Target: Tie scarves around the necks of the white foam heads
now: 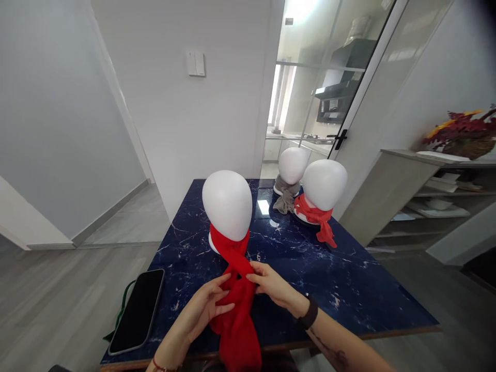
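A bright red scarf (241, 310) wraps the neck of a white mannequin head (227, 204) at the middle of the table. Its two ends cross in front and hang down past the near table edge. My right hand (271, 281) pinches the scarf's right edge just below the crossing, thumb and fingers on the cloth. On the other side, my left hand (209, 305) rests against the scarf with its fingers apart, fingertips touching the fabric. Any cloth behind those fingertips is hidden.
Two more white heads stand at the back right, one with a grey scarf (285, 195), the other with a coral-red scarf (320, 217). A black-screened phone (137, 312) lies at the dark blue marbled table's (306, 274) left edge. Beyond are a shelf unit (411, 181) and glass door.
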A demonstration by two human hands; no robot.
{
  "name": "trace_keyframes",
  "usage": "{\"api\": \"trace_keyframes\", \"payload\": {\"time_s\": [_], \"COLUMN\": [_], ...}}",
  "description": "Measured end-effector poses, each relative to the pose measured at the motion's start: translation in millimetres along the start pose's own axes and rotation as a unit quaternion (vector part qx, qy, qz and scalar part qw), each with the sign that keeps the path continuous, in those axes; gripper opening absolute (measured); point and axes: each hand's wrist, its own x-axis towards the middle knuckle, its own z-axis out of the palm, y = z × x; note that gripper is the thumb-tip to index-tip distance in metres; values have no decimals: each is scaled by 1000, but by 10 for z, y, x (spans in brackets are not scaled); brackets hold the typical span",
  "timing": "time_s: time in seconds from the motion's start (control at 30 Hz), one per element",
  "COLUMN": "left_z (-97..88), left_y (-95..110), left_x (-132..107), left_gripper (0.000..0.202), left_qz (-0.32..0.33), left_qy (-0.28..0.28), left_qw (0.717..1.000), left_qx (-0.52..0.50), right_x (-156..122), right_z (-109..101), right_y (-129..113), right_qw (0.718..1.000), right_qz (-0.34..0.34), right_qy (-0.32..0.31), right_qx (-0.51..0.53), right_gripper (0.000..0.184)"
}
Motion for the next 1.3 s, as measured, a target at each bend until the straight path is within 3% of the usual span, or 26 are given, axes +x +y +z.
{"api": "trace_keyframes", "payload": {"time_s": [0.1, 0.2, 0.4, 0.5, 0.57, 0.63, 0.7, 0.8, 0.87, 0.9, 1.03, 1.1, 1.2, 1.23, 1.3], "left_z": [-61, -83, -116, -179, -191, -160, -101, -33, -25, -26, 27, 108, 248, 284, 323], "left_y": [133, 200, 118, 37, -6, -29, -30, -6, 2, -2, -62, -107, -173, -190, -207], "left_x": [-37, -41, 27, 74, 87, 80, 60, 34, 33, 37, 67, 78, 87, 88, 86], "left_gripper": [40, 37, 41, 43, 45, 56, 65, 53, 48, 51, 57, 53, 48, 48, 47], "left_qz": [-1, 23, 162, 254, 277, 250, 191, 80, 23, 10, 17, 17, 20, 24, 36], "left_qy": [23, 44, 116, 154, 170, 167, 151, 96, 35, 8, -17, -4, 18, 24, 37], "left_qw": [999, 991, 961, 931, 917, 928, 958, 992, 992, 989, 982, 980, 979, 980, 983], "left_qx": [47, 124, 190, 213, 230, 218, 154, -21, -119, -149, -188, -198, -200, -195, -177], "right_x": [48, 72, 139, 174, 180, 181, 185, 156, 69, -3, -369, -499, -542, -529, -501], "right_z": [-62, -22, 140, 168, 166, 156, 147, 153, 180, 204, 398, 540, 726, 762, 788], "right_y": [-21, -47, -15, 96, 185, 261, 301, 281, 241, 228, 328, 445, 568, 577, 545], "right_qw": [997, 977, 876, 824, 787, 753, 725, 695, 708, 734, 910, 966, 989, 988, 989], "right_qz": [-47, -114, -241, -286, -295, -292, -289, -286, -277, -270, -206, -160, -132, -125, -88], "right_qy": [-2, -48, -54, -15, 17, 31, 29, 46, 91, 116, 168, 132, 69, 60, 40], "right_qx": [-53, -172, -414, -490, -542, -589, -624, -658, -643, -613, -318, -153, 22, 62, 111], "right_gripper": [21, 16, 14, 15, 17, 20, 20, 15, 17, 21, 36, 58, 98, 99, 80]}}
